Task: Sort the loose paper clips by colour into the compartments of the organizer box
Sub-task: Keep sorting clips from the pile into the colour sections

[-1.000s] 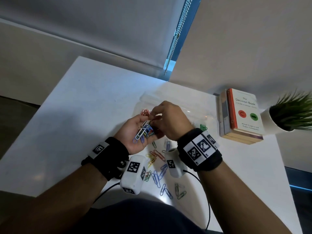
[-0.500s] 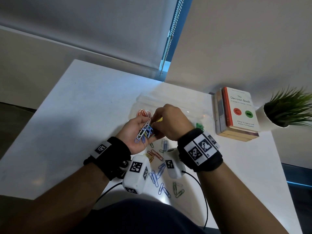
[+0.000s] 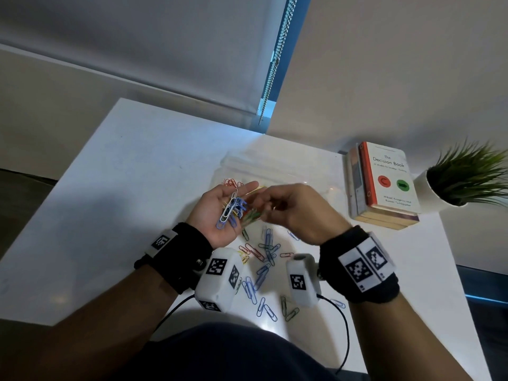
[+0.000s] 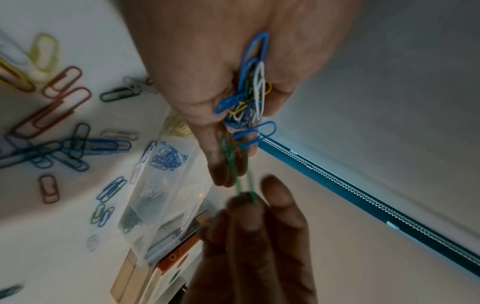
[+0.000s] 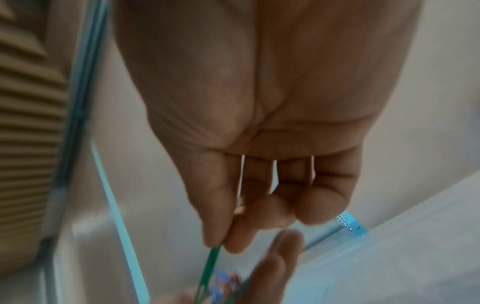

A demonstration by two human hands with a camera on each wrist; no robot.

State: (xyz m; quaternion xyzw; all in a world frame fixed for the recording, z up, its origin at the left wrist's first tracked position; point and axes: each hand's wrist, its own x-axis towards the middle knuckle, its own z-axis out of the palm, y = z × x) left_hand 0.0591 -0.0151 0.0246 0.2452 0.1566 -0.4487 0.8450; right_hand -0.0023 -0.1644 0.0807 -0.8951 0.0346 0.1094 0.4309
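A mixed bunch of clips [image 3: 232,209] is cupped in the left hand [image 3: 217,213]; a green clip [image 4: 245,186] (blurred) is pinched by the right hand [image 3: 298,213] above the table [image 3: 115,188].

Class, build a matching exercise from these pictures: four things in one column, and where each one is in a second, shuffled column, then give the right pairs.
Things:
1. bundle of mixed clips
2. green clip
3. red clips
4. book

Places:
A. in a compartment of the organizer box
B. pinched by the right hand
C. on the stack beside the potted plant
D. held in the left hand

Pairs: 1-D, 2-B, 3-A, 4-C
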